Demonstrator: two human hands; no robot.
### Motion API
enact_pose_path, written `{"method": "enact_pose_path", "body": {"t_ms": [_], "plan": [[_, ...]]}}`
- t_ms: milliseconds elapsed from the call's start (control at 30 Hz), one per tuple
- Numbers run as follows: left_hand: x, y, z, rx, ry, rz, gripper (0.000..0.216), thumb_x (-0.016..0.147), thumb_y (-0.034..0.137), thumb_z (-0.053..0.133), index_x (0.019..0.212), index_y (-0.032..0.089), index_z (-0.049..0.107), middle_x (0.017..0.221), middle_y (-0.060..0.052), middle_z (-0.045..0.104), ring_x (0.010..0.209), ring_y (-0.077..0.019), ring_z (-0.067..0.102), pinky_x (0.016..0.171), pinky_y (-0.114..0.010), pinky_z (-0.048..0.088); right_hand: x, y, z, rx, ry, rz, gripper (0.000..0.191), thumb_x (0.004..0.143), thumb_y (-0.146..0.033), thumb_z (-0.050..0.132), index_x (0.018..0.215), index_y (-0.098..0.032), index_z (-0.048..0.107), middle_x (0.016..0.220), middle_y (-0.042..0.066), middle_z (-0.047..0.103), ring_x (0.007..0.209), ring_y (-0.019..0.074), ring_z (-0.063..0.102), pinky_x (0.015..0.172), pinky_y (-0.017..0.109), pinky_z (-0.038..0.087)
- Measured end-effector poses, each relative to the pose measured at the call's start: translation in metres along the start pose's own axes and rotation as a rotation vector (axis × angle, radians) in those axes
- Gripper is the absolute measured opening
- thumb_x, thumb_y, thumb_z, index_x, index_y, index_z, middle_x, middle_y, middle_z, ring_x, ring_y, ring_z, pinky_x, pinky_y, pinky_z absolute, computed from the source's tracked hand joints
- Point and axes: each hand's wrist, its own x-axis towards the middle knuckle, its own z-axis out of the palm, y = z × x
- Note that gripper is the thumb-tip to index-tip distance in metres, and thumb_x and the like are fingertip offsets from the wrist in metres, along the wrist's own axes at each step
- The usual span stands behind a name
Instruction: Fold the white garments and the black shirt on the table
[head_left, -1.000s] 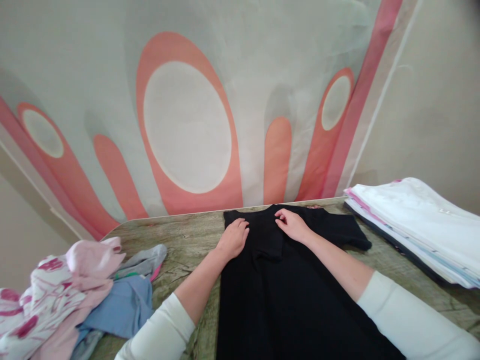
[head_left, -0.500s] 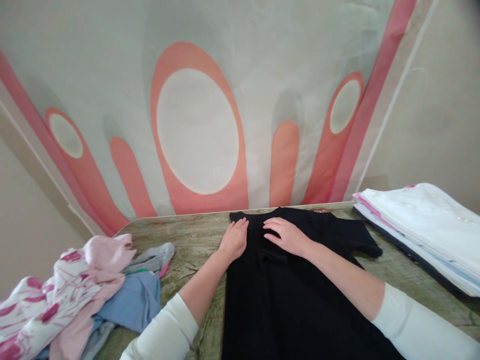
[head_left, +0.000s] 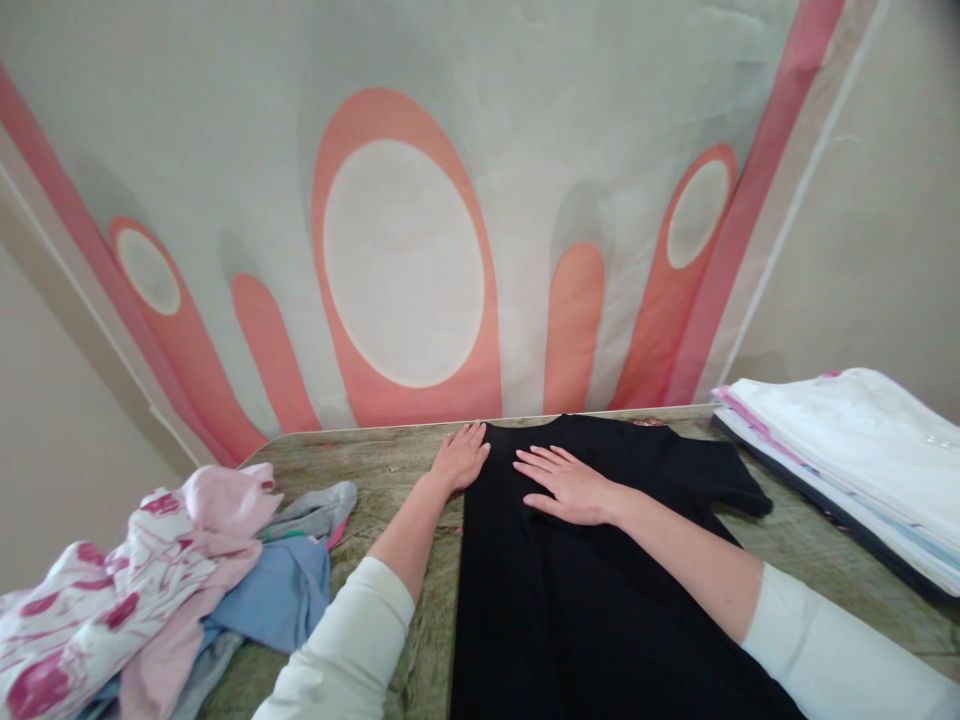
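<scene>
A black T-shirt (head_left: 585, 580) lies spread on the wood-grain table (head_left: 375, 470), its neck toward the far edge, left side folded in, right sleeve sticking out. My left hand (head_left: 459, 458) lies flat and open on the shirt's upper left edge, near the table's far rim. My right hand (head_left: 566, 482) rests flat on the chest of the shirt, fingers stretched out and pointing left. Neither hand grips the cloth.
A loose heap of clothes (head_left: 150, 590), pink, white-patterned, blue and grey, sits at the table's left. A stack of folded clothes (head_left: 847, 460), mostly white, stands at the right. A wall hanging with orange shapes (head_left: 405, 260) rises behind the table.
My right hand has opened out flat and slid left and down over the shirt's chest. My left hand has shifted to the shirt's upper left edge. The view has tilted a little.
</scene>
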Motion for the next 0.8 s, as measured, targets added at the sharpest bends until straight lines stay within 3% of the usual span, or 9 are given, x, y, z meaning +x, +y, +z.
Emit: {"method": "enact_pose_path", "body": {"t_ms": [100, 200, 333, 533, 800], "plan": [[0.003, -0.006, -0.001, -0.026, 0.066, -0.056, 0.043, 0.091, 0.035, 0.036, 0.133, 0.025, 0.039, 0.142, -0.005, 0.036, 0.131, -0.025, 0.03, 0.104, -0.048, 0.022, -0.001, 0.0, -0.002, -0.022, -0.032, 0.009, 0.061, 0.085, -0.059, 0.037, 0.139, -0.032, 0.03, 0.147, 0.0, 0.025, 0.136, 0.0236, 0.017, 0.111, 0.043, 0.008], [0.003, -0.012, -0.003, -0.037, 0.15, -0.124, 0.04, 0.092, 0.027, 0.035, 0.13, 0.019, 0.043, 0.136, -0.009, 0.043, 0.126, -0.0215, 0.038, 0.104, -0.04, 0.027, -0.001, -0.002, -0.005, -0.046, -0.083, 0.027, 0.064, 0.086, -0.061, 0.032, 0.141, -0.03, 0.026, 0.148, 0.0, 0.021, 0.136, 0.0235, 0.014, 0.111, 0.044, 0.006], [0.0, -0.022, -0.01, -0.053, 0.245, -0.267, 0.034, 0.09, 0.021, 0.036, 0.117, 0.013, 0.053, 0.116, -0.011, 0.059, 0.108, -0.0189, 0.054, 0.093, -0.03, 0.038, 0.0, -0.005, -0.01, -0.079, -0.142, 0.042, 0.067, 0.085, -0.064, 0.027, 0.142, -0.027, 0.024, 0.149, 0.001, 0.017, 0.137, 0.0231, 0.011, 0.111, 0.043, 0.005], [-0.001, -0.022, -0.014, -0.084, 0.196, -0.376, 0.023, 0.082, 0.037, 0.051, 0.085, 0.022, 0.068, 0.084, -0.003, 0.069, 0.081, -0.0191, 0.062, 0.073, -0.026, 0.044, -0.001, -0.008, -0.012, -0.082, -0.153, 0.051, 0.068, 0.086, -0.064, 0.024, 0.142, -0.027, 0.023, 0.15, 0.0, 0.015, 0.137, 0.0227, 0.009, 0.111, 0.042, 0.004], [0.001, -0.001, -0.012, -0.032, 0.209, -0.47, 0.022, 0.076, 0.035, 0.056, 0.092, 0.026, 0.067, 0.098, -0.003, 0.068, 0.091, -0.0219, 0.06, 0.077, -0.031, 0.042, 0.0, -0.006, -0.009, -0.101, -0.144, 0.05, 0.069, 0.085, -0.065, 0.024, 0.142, -0.026, 0.024, 0.149, 0.001, 0.016, 0.137, 0.0227, 0.01, 0.111, 0.043, 0.005]]}}
